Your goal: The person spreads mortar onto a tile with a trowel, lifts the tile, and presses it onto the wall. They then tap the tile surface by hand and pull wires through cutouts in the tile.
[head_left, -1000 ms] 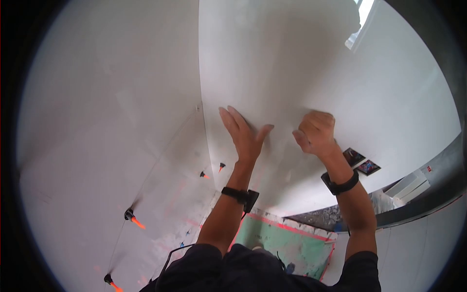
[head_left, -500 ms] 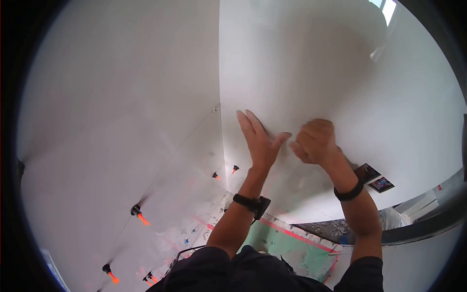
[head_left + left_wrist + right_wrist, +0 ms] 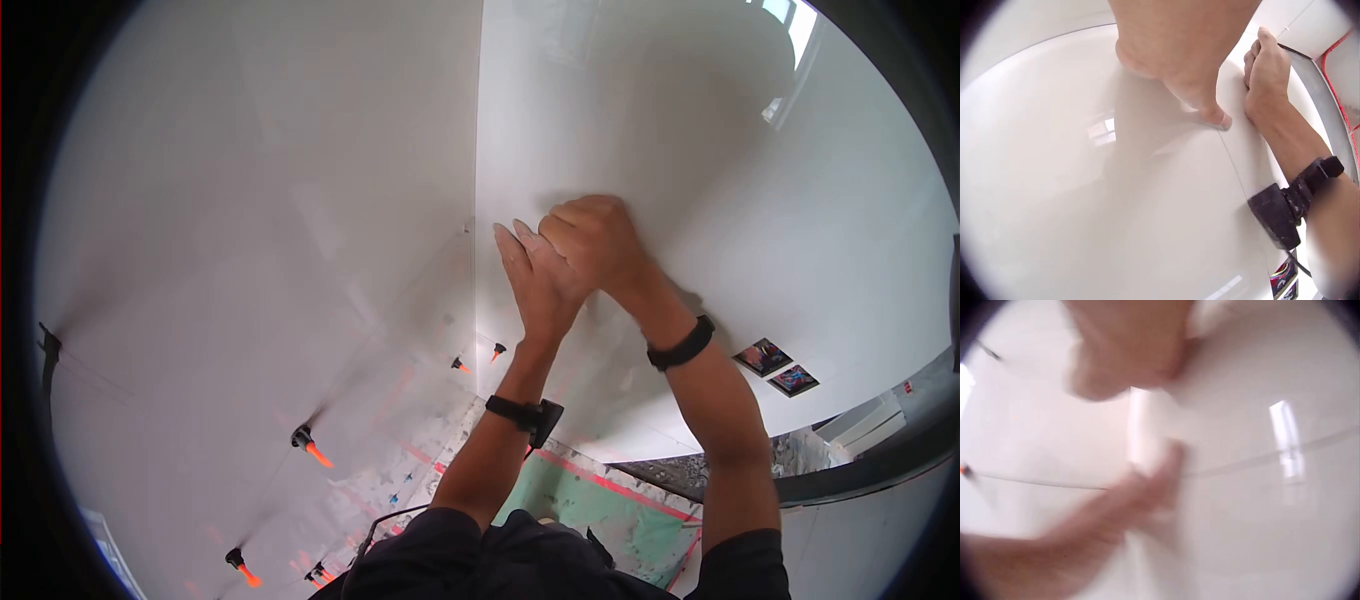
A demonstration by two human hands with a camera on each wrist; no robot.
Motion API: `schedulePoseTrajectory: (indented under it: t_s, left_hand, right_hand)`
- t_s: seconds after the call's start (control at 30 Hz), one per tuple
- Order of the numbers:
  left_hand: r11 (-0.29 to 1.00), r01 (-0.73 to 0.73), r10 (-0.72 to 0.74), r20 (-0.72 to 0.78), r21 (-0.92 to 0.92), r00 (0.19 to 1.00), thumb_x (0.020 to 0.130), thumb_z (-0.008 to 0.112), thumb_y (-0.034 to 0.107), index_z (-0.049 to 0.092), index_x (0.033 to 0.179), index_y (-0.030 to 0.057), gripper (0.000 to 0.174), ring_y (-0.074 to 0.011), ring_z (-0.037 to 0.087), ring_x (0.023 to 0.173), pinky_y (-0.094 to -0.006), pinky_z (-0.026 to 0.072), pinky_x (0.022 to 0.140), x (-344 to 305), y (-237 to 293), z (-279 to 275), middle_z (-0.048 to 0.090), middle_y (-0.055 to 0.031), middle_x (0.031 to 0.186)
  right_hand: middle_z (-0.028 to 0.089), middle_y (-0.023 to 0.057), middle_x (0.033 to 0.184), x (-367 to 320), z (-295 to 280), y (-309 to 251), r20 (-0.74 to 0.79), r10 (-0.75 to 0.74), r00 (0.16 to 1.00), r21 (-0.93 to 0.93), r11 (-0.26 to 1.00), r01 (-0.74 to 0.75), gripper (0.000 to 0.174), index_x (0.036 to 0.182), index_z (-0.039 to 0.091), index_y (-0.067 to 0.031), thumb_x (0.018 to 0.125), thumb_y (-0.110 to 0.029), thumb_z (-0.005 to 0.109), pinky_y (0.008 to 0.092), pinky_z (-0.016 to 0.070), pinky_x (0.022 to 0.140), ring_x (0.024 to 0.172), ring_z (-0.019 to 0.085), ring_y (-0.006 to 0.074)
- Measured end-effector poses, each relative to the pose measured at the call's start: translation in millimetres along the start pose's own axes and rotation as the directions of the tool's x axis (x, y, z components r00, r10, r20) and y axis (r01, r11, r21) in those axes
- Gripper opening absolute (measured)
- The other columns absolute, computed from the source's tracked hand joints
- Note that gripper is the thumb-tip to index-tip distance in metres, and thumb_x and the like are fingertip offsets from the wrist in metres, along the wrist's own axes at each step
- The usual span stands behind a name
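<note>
Straight fingers of the left hand (image 3: pixel 545 285) lie against a glossy white panel (image 3: pixel 640 130), near the upright corner line; in the left wrist view that hand (image 3: pixel 1175 50) has its thumb by a thin seam. The right hand (image 3: pixel 595 238) is curled into a fist, nothing visible in it, and overlaps the back of the left hand in the head view. From the left wrist, the fist (image 3: pixel 1269 69) appears beside the left hand; contact cannot be told. The right wrist view is blurred, with the fist (image 3: pixel 1132 350) above the left hand (image 3: pixel 1116 512).
Black-and-orange clips (image 3: pixel 312 445) dot the pale surface at left, with more near the corner. Two small dark pictured tiles (image 3: pixel 764 357) sit on the panel at right. Green floor covering (image 3: pixel 610 520) edged with pink tape lies below. Black bands (image 3: pixel 682 345) circle both wrists.
The right fist has moved left and up, from beside the left hand to overlapping it. The left hand keeps its straight fingers on the panel. The head view has shifted.
</note>
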State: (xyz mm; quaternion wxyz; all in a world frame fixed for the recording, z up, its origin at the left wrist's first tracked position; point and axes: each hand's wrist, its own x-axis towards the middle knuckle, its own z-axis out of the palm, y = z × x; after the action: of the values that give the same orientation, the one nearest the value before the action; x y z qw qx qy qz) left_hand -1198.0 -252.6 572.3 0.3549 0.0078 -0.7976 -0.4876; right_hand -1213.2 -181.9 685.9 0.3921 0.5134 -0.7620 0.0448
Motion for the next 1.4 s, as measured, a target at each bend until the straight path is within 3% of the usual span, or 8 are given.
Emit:
schedulePoseTrajectory:
  t_s: [0.23, 0.4, 0.47, 0.53, 0.8, 1.0, 1.13, 1.4]
  left_hand:
    - [0.994, -0.074, 0.076, 0.024, -0.079, 0.997, 0.089, 0.065, 0.014, 0.036, 0.140, 0.0022, 0.060, -0.0303, 0.042, 0.127, -0.0443, 0.0303, 0.110, -16.7, -81.2, 46.7, 0.048, -0.0157, 0.130]
    - [0.940, -0.342, 0.341, -0.116, 0.007, 0.933, 0.071, 0.082, 0.017, 0.040, 0.140, -0.0022, 0.083, -0.0387, 0.042, 0.127, -0.0484, 0.0299, 0.108, -12.1, -64.1, 29.4, 0.045, -0.0232, 0.138]
    - [0.989, -0.138, 0.130, 0.137, 0.052, 0.982, 0.085, 0.071, 0.017, 0.043, 0.137, 0.0021, 0.060, -0.0315, 0.045, 0.125, -0.0420, 0.0368, 0.103, 18.2, -153.5, 74.3, 0.047, -0.0169, 0.134]
    - [0.984, -0.161, 0.144, 0.185, 0.081, 0.972, 0.100, 0.048, 0.015, 0.046, 0.131, 0.0075, 0.031, -0.0198, 0.048, 0.122, -0.0330, 0.0417, 0.098, 3.3, -44.8, 26.0, 0.049, -0.0071, 0.130]
    - [0.961, -0.275, 0.271, -0.097, -0.033, 0.958, 0.072, 0.084, 0.021, 0.036, 0.144, -0.0001, 0.089, -0.0397, 0.039, 0.129, -0.0485, 0.0300, 0.110, 0.3, -6.1, 8.6, 0.045, -0.0216, 0.137]
    - [0.791, -0.565, 0.605, -0.162, 0.232, 0.780, 0.072, 0.082, 0.029, 0.045, 0.137, 0.0039, 0.079, -0.0437, 0.036, 0.135, -0.0588, 0.0220, 0.114, 15.8, -84.0, 18.4, 0.043, -0.0237, 0.141]
    - [0.963, -0.168, 0.150, -0.101, -0.209, 0.984, 0.078, 0.079, 0.033, 0.016, 0.146, -0.0119, 0.104, -0.0519, 0.014, 0.143, -0.0523, 0.0141, 0.118, 13.0, -35.7, 12.9, 0.019, -0.0373, 0.150]
    - [0.986, -0.164, 0.164, 0.019, 0.039, 0.986, 0.063, 0.089, 0.044, 0.006, 0.147, -0.0136, 0.131, -0.0509, 0.002, 0.145, -0.0514, 0.0122, 0.118, 11.9, -19.6, -10.9, 0.000, -0.0398, 0.153]
  right_hand:
    - [0.055, -0.0001, 0.064, 8.6, 2.4, -2.8, -0.363, -0.078, 0.928, 0.127, 0.983, 0.132, 0.019, 0.065, 0.054, -0.0153, 0.067, -0.024, 0.071, 0.0373, 0.0450, 0.051, 0.057, 0.056, 0.0200]
    - [0.051, 0.0000, 0.060, 10.9, -1.1, 5.2, -0.183, 0.066, 0.981, -0.003, 0.998, -0.068, 0.028, 0.060, 0.051, -0.0156, 0.076, -0.032, 0.067, 0.0364, 0.0465, 0.049, 0.054, 0.055, 0.0206]
    - [0.051, 0.0006, 0.057, 18.5, 3.3, 0.2, -0.252, 0.031, 0.967, 0.115, 0.993, -0.001, 0.030, 0.059, 0.051, -0.0152, 0.077, -0.033, 0.067, 0.0373, 0.0459, 0.049, 0.053, 0.056, 0.0213]
    - [0.050, 0.0010, 0.056, 10.8, -0.3, 9.4, -0.178, 0.064, 0.982, 0.089, 0.995, -0.049, 0.031, 0.057, 0.051, -0.0149, 0.077, -0.033, 0.068, 0.0375, 0.0457, 0.049, 0.053, 0.056, 0.0214]
    - [0.050, 0.0010, 0.054, 17.8, -4.5, 19.3, -0.263, 0.092, 0.960, 0.120, 0.991, -0.063, 0.030, 0.056, 0.053, -0.0139, 0.076, -0.032, 0.068, 0.0366, 0.0462, 0.050, 0.055, 0.057, 0.0213]
    - [0.054, 0.0023, 0.055, -8.9, -2.3, 26.0, -0.313, 0.006, 0.950, 0.074, 0.997, 0.018, 0.034, 0.058, 0.056, -0.0131, 0.079, -0.038, 0.067, 0.0380, 0.0486, 0.051, 0.053, 0.058, 0.0234]
    - [0.052, 0.0049, 0.057, 4.8, -12.8, 6.5, -0.218, 0.094, 0.972, 0.168, 0.984, -0.057, 0.030, 0.061, 0.055, -0.0123, 0.079, -0.032, 0.068, 0.0382, 0.0452, 0.049, 0.054, 0.056, 0.0258]
    - [0.048, 0.0065, 0.056, 48.4, -12.0, 20.3, -0.283, -0.011, 0.959, 0.094, 0.995, 0.040, 0.028, 0.059, 0.052, -0.0099, 0.077, -0.019, 0.072, 0.0381, 0.0385, 0.046, 0.049, 0.047, 0.0274]
